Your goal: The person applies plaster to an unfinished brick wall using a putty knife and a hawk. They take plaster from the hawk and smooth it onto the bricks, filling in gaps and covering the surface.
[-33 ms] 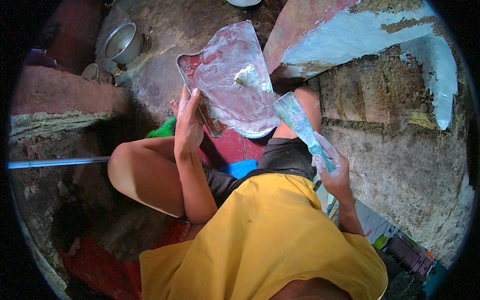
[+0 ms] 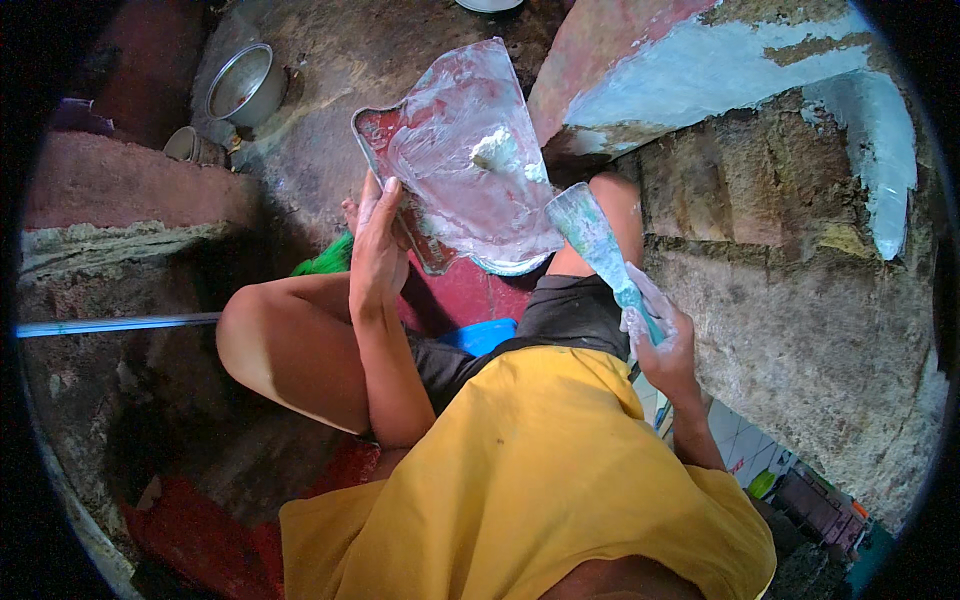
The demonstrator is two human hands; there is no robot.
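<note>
My left hand grips a red, irregular board by its left edge, thumb on top. White paste is smeared across the board, and a thick lump of white putty sits right of its middle. In my right hand, closed round the handle, is a putty knife with a broad blade coated in white. Its blade points up and left, close to the board's lower right corner. White residue covers the right fingers. A whitish round rim shows partly under the board.
Ahead on the right, a wall has a smooth white coat over rough bare masonry. A metal pot and a small round container stand far left. Green bristles, a blue thing and a thin pole lie nearer.
</note>
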